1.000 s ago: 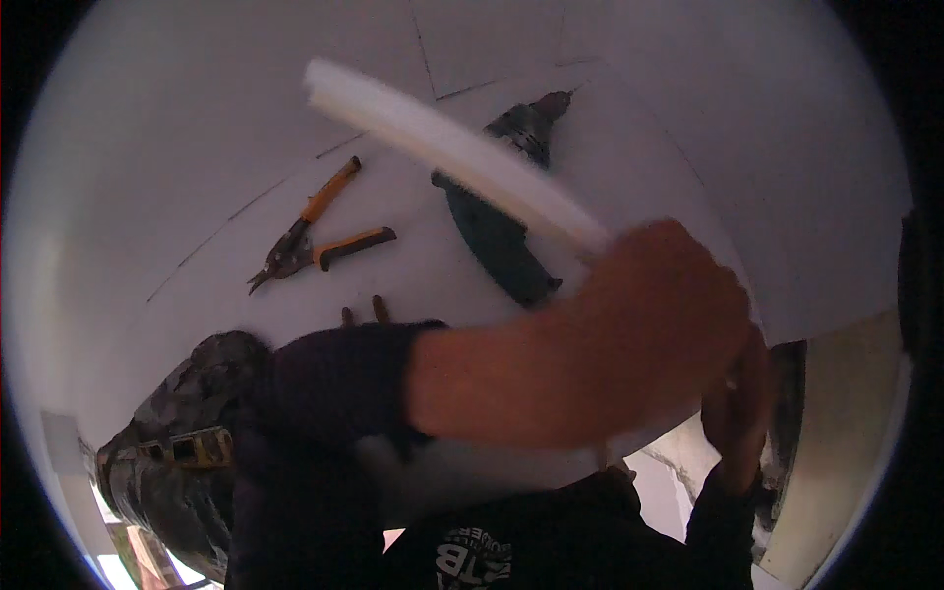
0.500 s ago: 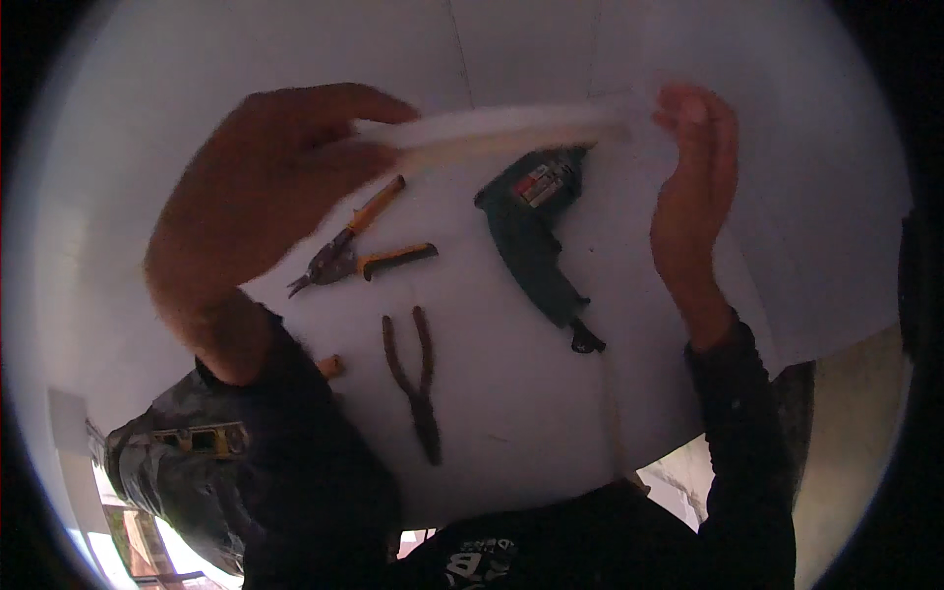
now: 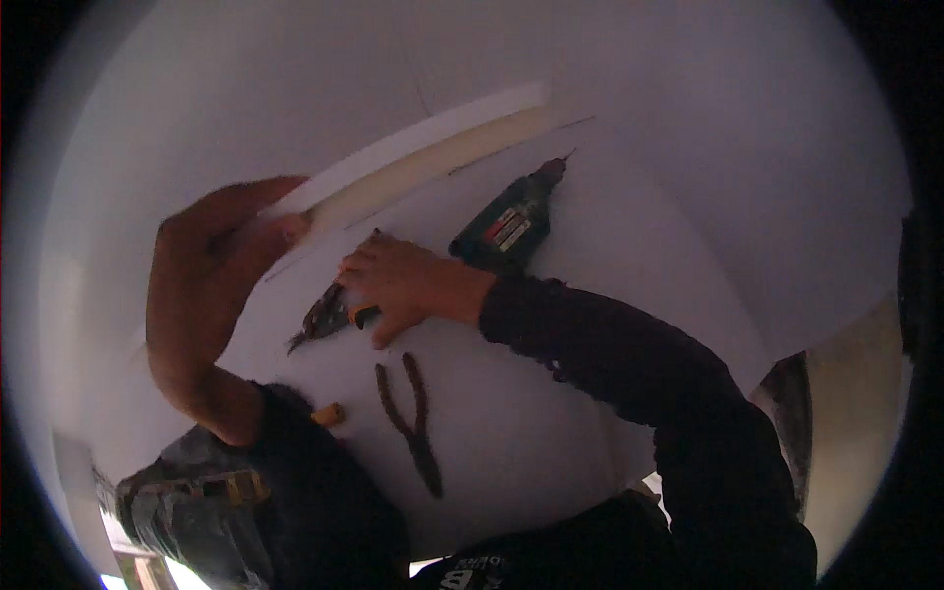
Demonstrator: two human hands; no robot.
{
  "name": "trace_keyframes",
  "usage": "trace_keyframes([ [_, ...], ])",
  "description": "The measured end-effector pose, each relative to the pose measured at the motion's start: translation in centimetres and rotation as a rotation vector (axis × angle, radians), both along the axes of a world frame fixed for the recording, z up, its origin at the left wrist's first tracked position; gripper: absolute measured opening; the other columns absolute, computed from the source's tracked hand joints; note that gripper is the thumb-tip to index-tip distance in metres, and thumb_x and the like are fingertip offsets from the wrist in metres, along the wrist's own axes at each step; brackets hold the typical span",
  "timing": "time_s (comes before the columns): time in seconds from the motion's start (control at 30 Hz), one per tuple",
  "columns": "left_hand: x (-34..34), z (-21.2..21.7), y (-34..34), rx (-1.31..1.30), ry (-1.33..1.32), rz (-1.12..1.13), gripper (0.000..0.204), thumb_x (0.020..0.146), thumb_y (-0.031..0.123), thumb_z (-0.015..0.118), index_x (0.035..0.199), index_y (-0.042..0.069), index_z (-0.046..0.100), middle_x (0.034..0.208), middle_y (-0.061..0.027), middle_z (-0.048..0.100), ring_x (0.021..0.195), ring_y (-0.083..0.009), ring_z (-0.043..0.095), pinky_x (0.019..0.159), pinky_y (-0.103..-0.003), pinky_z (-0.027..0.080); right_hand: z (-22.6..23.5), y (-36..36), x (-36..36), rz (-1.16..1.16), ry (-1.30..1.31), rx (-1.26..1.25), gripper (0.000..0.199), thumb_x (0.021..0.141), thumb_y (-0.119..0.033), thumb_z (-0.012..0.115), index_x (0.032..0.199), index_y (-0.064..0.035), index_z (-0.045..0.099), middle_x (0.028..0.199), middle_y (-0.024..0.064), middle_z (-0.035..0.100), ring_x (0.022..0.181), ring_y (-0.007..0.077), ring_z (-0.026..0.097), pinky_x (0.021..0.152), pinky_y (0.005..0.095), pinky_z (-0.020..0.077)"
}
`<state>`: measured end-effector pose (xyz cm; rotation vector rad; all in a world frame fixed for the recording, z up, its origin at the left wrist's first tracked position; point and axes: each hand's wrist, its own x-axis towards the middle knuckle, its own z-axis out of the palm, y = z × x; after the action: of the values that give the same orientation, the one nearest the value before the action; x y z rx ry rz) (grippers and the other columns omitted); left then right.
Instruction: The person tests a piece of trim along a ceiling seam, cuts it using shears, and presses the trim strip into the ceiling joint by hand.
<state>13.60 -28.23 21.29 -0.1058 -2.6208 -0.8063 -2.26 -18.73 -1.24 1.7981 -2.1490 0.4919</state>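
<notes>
My left hand (image 3: 221, 246) is closed around the near end of a long white profile strip (image 3: 433, 147), pinched between thumb and fingers. The strip slants up to the right over a white surface (image 3: 551, 423). My right hand (image 3: 398, 285) reaches across to the left and lies over the handles of a pair of tin snips (image 3: 324, 315), its fingers curled about them. The snips' dark jaws stick out toward the lower left, and most of the handles is hidden under the hand. Just beyond my right wrist lies a green power drill (image 3: 506, 226) with a thin bit in its chuck.
Pliers (image 3: 421, 452) with brown handles lie nearer me, jaws pointing my way. A short orange-yellow handle (image 3: 329, 414) shows beside my left sleeve. A dark bag-like item (image 3: 197, 501) sits at the lower left. A thin dark line (image 3: 472, 162) runs along the surface below the strip.
My right hand has left the strip's far end and come down left onto the tin snips. My left hand has lowered, and the strip now tilts up to the right.
</notes>
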Motion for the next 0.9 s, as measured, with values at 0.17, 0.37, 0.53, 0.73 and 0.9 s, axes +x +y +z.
trace_keyframes([
  [0.17, -0.6, 0.2, -0.6, 0.017, -0.067, -0.004, 0.034, 0.095, 0.01, 0.077, 0.128, 0.002, 0.075, 0.106, -0.0088, 0.077, 0.095, -0.0141, 0.066, 0.088, -0.031, 0.055, 2.2, -0.5, -2.2, 0.047, -0.068, 0.074, 0.096, 0.064, -0.064, 0.086, 0.135, -0.0022, 0.065, 0.136, 0.0183, 0.063, 0.136, 0.0357, 0.054, 0.117, 0.0482, 0.0399],
  [0.37, -1.2, -0.3, -1.1, 0.013, 0.022, -0.05, 0.04, 0.097, 0.005, 0.072, 0.137, 0.007, 0.073, 0.109, -0.0072, 0.073, 0.099, -0.0122, 0.063, 0.089, -0.031, 0.054, 3.3, -1.6, -2.2, -0.009, -0.059, 0.153, 0.088, 0.064, -0.06, 0.087, 0.128, -0.0025, 0.068, 0.126, 0.0178, 0.067, 0.126, 0.0332, 0.059, 0.108, 0.0461, 0.0438],
  [0.53, -0.9, -0.6, -0.8, -0.011, 0.082, -0.069, 0.043, 0.098, 0.004, 0.07, 0.14, 0.008, 0.072, 0.1, -0.0047, 0.065, 0.091, -0.0109, 0.057, 0.082, -0.029, 0.051, 2.0, -2.0, -0.2, -0.077, -0.058, 0.051, 0.068, 0.063, -0.053, 0.085, 0.109, -0.0032, 0.077, 0.116, 0.0194, 0.072, 0.116, 0.0366, 0.065, 0.099, 0.051, 0.0489],
  [0.73, -0.9, -0.8, -1.4, -0.062, 0.138, -0.085, 0.041, 0.096, 0.004, 0.072, 0.137, 0.005, 0.073, 0.091, -0.0043, 0.062, 0.083, -0.0115, 0.053, 0.074, -0.027, 0.047, 4.4, -0.5, 3.5, -0.164, -0.127, 0.14, 0.056, 0.075, -0.041, 0.075, 0.115, -0.0011, 0.074, 0.111, 0.0231, 0.073, 0.104, 0.0396, 0.069, 0.088, 0.0543, 0.0543],
  [0.9, -1.4, -1.3, -1.9, -0.015, 0.254, -0.097, 0.041, 0.092, 0.007, 0.081, 0.133, 0.004, 0.075, 0.087, -0.0036, 0.061, 0.08, -0.0116, 0.053, 0.073, -0.026, 0.045, 6.5, 5.8, 7.0, -0.156, -0.365, 0.111, 0.062, 0.09, -0.043, 0.067, 0.127, 0.0067, 0.062, 0.113, 0.0296, 0.068, 0.11, 0.0449, 0.067, 0.095, 0.0561, 0.0536],
])
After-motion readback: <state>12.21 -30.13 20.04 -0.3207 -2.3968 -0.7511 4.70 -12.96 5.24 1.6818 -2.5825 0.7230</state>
